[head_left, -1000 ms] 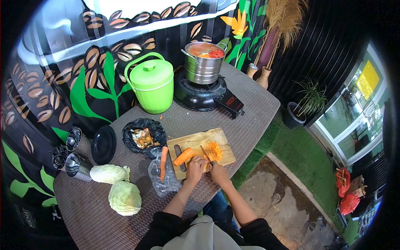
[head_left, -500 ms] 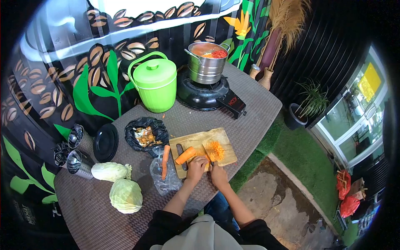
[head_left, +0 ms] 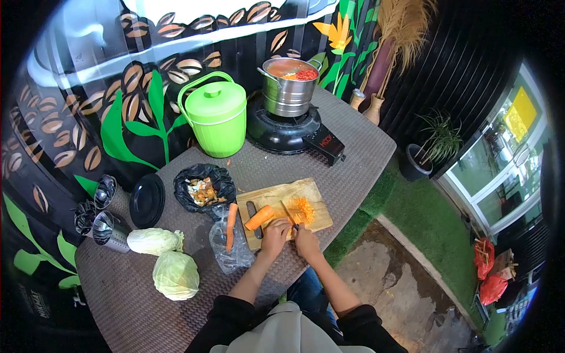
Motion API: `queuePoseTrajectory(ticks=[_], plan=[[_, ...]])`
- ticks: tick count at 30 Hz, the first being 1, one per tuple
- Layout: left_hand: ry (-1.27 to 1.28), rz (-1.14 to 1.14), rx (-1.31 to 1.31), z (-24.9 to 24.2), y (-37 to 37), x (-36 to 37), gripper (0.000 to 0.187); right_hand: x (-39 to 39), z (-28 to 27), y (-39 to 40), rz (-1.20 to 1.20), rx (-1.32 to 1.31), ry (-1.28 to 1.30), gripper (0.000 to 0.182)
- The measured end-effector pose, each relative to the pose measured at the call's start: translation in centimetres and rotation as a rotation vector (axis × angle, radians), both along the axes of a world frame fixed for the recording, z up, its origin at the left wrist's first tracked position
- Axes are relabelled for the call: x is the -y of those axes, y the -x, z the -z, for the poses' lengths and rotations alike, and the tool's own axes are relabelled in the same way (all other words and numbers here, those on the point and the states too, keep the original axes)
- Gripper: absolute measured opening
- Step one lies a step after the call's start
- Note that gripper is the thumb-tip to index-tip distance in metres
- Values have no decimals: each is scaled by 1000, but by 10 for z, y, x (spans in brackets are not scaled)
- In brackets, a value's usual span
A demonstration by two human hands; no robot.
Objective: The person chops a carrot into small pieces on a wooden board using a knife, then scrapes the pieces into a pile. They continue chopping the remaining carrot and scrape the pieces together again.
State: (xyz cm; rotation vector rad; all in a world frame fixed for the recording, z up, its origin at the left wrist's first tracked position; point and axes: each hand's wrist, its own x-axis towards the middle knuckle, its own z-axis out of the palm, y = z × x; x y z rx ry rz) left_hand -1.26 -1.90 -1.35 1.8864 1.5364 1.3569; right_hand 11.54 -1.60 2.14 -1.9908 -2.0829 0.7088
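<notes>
On the wooden cutting board (head_left: 268, 197) my left hand (head_left: 274, 233) presses down on a peeled carrot (head_left: 259, 217) that lies across it. My right hand (head_left: 307, 240) grips a knife (head_left: 289, 213), whose blade stands against the carrot's cut end. A heap of chopped carrot (head_left: 304, 210) lies on the board just right of the blade. A dark-handled tool (head_left: 254, 212) rests on the board to the left of the carrot.
A whole carrot (head_left: 231, 226) lies on a clear plastic bag (head_left: 232, 253). Nearby are a black bag of peelings (head_left: 203, 189), two cabbages (head_left: 175, 275), black plates (head_left: 147, 201), cutlery holders (head_left: 101, 226), a green bucket (head_left: 215, 115), and a pot (head_left: 287, 86) on a stove (head_left: 285, 132). The table edge drops off on the right.
The view shifts slightly. My hands and the knife stay on the carrot at the board, with only small cutting motion.
</notes>
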Motion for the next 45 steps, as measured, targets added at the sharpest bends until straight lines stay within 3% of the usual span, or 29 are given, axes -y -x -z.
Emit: queuePoseTrajectory(ticks=[6, 9, 18, 20, 24, 29, 32, 36, 41, 45], plan=[[0, 4, -20, 3, 1, -1, 11, 4, -1, -14, -90, -57, 21, 37], [23, 12, 6, 0, 1, -1, 10, 12, -3, -3, 24, -35, -23, 37], [10, -4, -32, 5, -1, -2, 12, -3, -5, -16, -124, -52, 55, 36], [11, 1, -26, 6, 0, -3, 11, 11, -5, -7, -42, -25, -98, 35], [9, -7, -16, 1, -1, -1, 11, 2, -1, 1, 3, -20, 9, 34], [-9, -12, -49, -3, -2, 0, 11, -15, 2, -15, -109, -80, 55, 34], [-20, -13, -63, 2, -1, 1, 11, 7, -6, -5, -55, 3, -53, 35], [-83, -42, -88, 4, -1, -1, 9, 4, 1, 5, 16, -44, -15, 35], [-62, -31, -62, 0, -3, -1, 10, -15, 7, -13, -107, -75, 41, 35], [-39, -17, -50, 1, -2, -1, 11, 10, 1, -6, -48, -38, -60, 35]])
